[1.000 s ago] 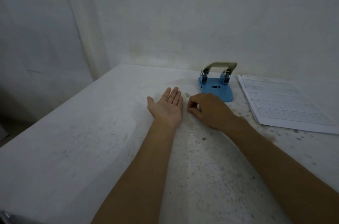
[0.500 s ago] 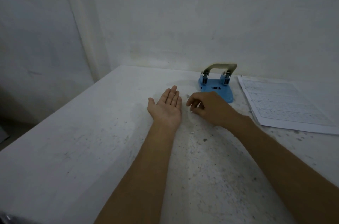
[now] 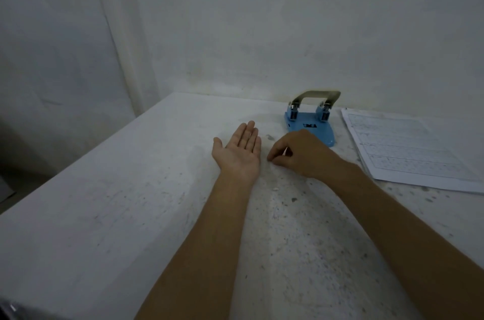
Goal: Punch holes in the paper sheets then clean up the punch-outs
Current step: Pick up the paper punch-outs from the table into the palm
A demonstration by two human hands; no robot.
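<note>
My left hand point(image 3: 239, 150) lies palm up and flat on the white table point(image 3: 104, 215), fingers together, nothing clearly visible in the palm. Just to its right my right hand point(image 3: 301, 153) rests palm down, thumb and forefinger pinched at the tabletop close to the left palm's edge; any punch-out between them is too small to see. A blue hole punch point(image 3: 310, 123) with a metal lever stands behind the right hand, near the wall. A stack of printed paper sheets point(image 3: 403, 149) lies right of the punch. A tiny white fleck point(image 3: 275, 188) sits on the table below my hands.
The table is speckled and stained, with its left edge point(image 3: 86, 160) dropping off to a dark floor. A white wall point(image 3: 262, 31) stands right behind the punch and papers.
My right hand has slid slightly left and toward me, its pinched fingertips now closer to the left palm. The left hand stays flat and palm up.
</note>
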